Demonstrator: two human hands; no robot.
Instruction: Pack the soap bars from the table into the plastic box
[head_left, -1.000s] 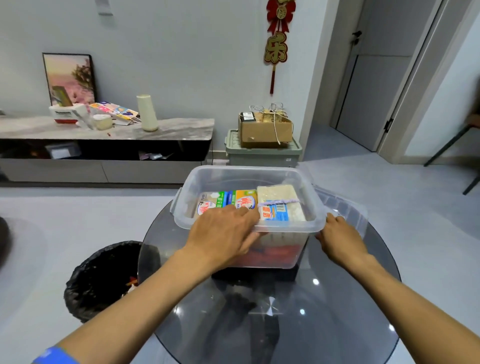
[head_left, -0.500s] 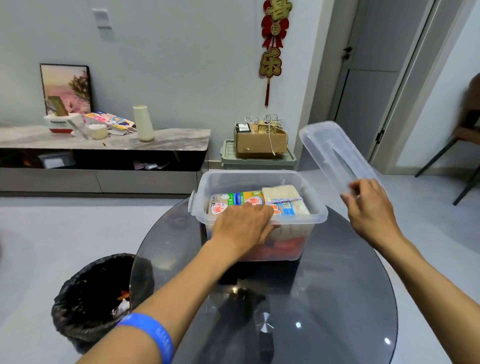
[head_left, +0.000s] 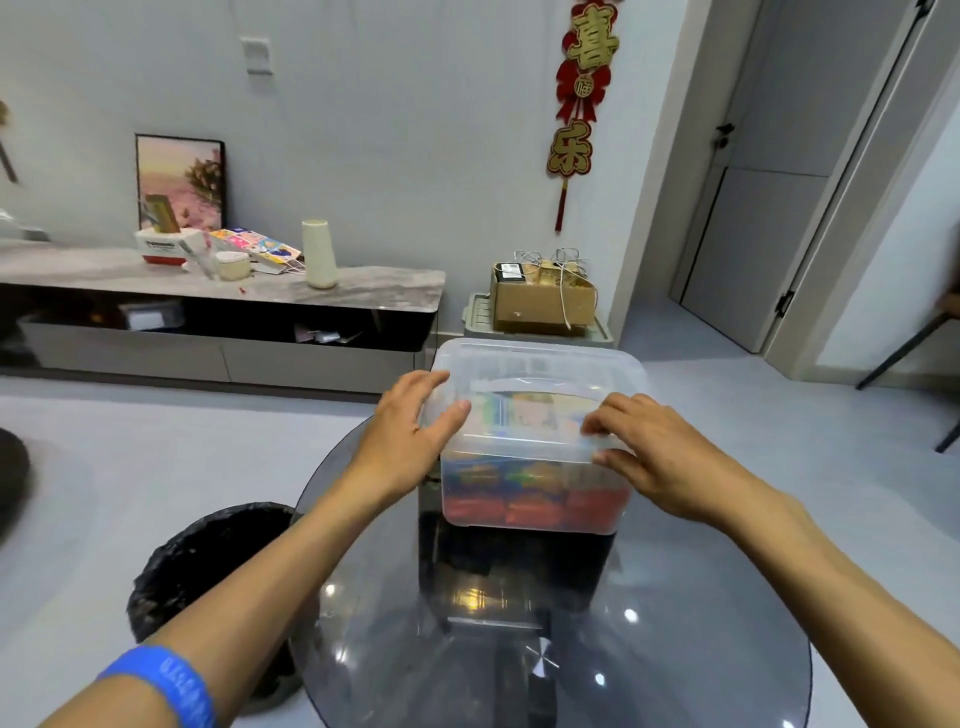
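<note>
The clear plastic box (head_left: 530, 499) stands on the round dark glass table (head_left: 545, 665). Its clear lid (head_left: 540, 364) now lies on top of it. Through the lid and walls I see packed soap bars (head_left: 535, 413) in coloured wrappers, with red and orange packs lower down. My left hand (head_left: 410, 439) rests against the box's left near corner, fingers over the lid edge. My right hand (head_left: 654, 457) pinches the lid's front right edge between thumb and fingers. A blue band circles my left wrist.
A black-lined waste bin (head_left: 208, 566) stands on the floor left of the table. Behind are a low stone-topped cabinet (head_left: 223, 291) with small items, and a cardboard box (head_left: 543, 299) on a green crate. A chair leg (head_left: 904, 348) shows at the right.
My right hand brought the lid from the air at the right down onto the box. My left hand slid from the soap bars inside to the box's left corner.
</note>
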